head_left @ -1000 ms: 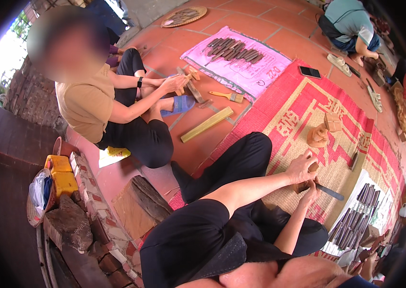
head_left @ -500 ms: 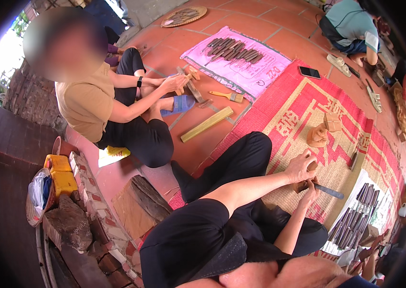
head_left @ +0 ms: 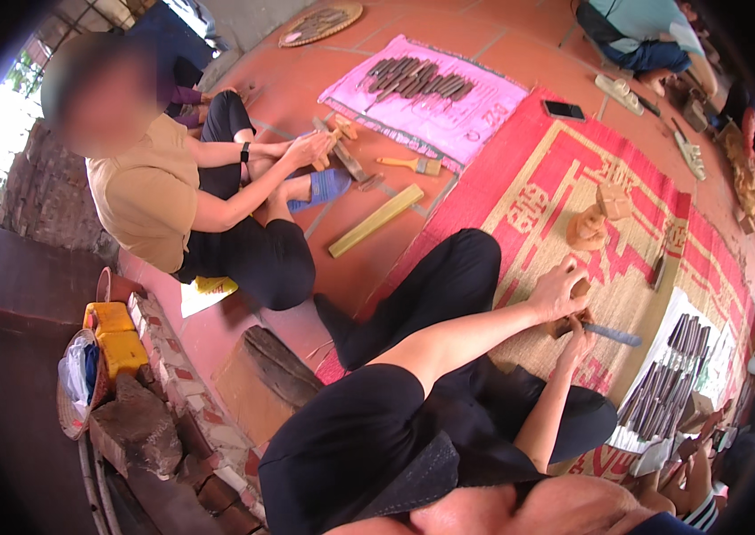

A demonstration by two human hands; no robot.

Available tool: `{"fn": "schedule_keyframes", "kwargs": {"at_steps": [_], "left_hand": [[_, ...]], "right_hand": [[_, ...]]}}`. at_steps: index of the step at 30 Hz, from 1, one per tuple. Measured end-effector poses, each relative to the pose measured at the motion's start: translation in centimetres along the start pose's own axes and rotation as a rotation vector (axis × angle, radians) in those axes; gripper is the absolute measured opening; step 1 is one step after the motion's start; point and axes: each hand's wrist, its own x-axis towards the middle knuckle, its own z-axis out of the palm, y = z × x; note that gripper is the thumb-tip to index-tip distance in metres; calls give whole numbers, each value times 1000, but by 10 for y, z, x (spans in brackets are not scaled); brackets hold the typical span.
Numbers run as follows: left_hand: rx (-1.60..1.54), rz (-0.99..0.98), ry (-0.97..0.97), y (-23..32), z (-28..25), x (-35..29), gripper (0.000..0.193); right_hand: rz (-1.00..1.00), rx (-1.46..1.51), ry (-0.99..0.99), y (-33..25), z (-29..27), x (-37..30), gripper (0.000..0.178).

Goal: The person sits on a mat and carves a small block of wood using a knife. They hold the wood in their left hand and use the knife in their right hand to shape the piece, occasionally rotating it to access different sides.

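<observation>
My left hand (head_left: 558,292) is closed around a small brown wooden piece (head_left: 581,289) over the woven mat. Just below it, my right hand (head_left: 580,341) grips a flat grey blade-like tool (head_left: 616,334) that points to the right; whether it is a file or a knife I cannot tell. Between the hands shows part of a wooden block (head_left: 559,328), mostly hidden by my fingers. Beyond them a carved wooden figure (head_left: 587,228) stands on the mat, touching or close to a light wooden block (head_left: 612,202).
Dark-handled tools (head_left: 673,374) lie in rows on a white cloth at right. More lie on a pink cloth (head_left: 493,98). A phone (head_left: 564,110), a brush (head_left: 415,165) and a yellowish wooden bar (head_left: 375,221) lie farther off. At left a co-worker (head_left: 141,192) sits holding a wooden piece.
The view has shifted slightly, so the scene sits a little farther left and higher. My hands keep nearly the same place and grip.
</observation>
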Motion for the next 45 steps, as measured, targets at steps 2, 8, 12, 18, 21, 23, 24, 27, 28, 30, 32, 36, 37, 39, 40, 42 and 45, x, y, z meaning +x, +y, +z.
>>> {"fn": "schedule_keyframes", "kwargs": {"at_steps": [2,8,12,18,21,23,24,27,28,30,32,36,37,39,40,42,45], "left_hand": [[12,-31,-24,-3,-3,0,44],[-5,-1,20,-10,-5,-1,44],[-44,-14,24,-1,-6,-1,42],[-16,-19,-13,-7,-10,-2,46],[-13,-11,7,-8,-9,-4,47],[-22,-32,-14,-4,-10,-3,47],[-27,-41,-24,-3,-9,-3,47],[8,-52,-25,-5,-10,-4,47],[-2,-43,-17,-5,-9,-4,47],[-20,-26,-1,-6,-6,-4,46],[-23,-17,0,-4,-3,-3,46],[-1,-37,-1,-10,-11,-7,47],[-12,-39,-2,-8,-11,-7,47],[-32,-43,-13,-6,-13,-6,47],[-25,-34,4,-6,-12,-6,46],[-9,-8,23,-8,-9,-5,44],[-3,71,15,5,-6,3,37]], "right_hand": [[17,136,-5,1,4,1,38],[34,233,-77,-4,2,0,36],[7,83,-38,4,4,3,35],[58,326,26,20,-4,15,31],[41,351,42,20,-4,13,31],[13,255,19,14,2,10,31],[-2,207,9,11,4,8,31],[42,205,2,-7,12,-1,31],[46,203,-7,-8,11,-1,33],[53,197,-28,-11,8,0,36],[33,287,-11,7,0,10,35],[125,450,25,14,1,5,31],[90,415,29,14,2,5,30],[25,348,41,15,8,6,28],[50,336,11,16,10,7,28],[101,322,-35,20,15,8,27],[2,437,155,67,-6,33,23]]}}
